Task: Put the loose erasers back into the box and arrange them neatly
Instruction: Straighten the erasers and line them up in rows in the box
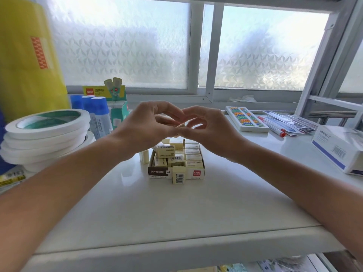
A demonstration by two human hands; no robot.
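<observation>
Pinching small pale eraser (180,126), both hands, cardboard box (196,172)

Cream erasers (177,174), brown-and-white box (159,172)

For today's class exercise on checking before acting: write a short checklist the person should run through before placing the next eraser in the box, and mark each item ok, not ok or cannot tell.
1. Something held between the left hand and right hand: ok, a small pale piece is pinched above the box; whether it is an eraser, cannot tell.
2. Box upright and within reach on the shelf: ok.
3. Right-hand row neatly lined: ok.
4. Left side of the box tidy: not ok, erasers lie tilted and piled there.
5. All loose erasers gathered: not ok, one stands before the box, another beside it.
6. Free slot for the next one: cannot tell.
</observation>
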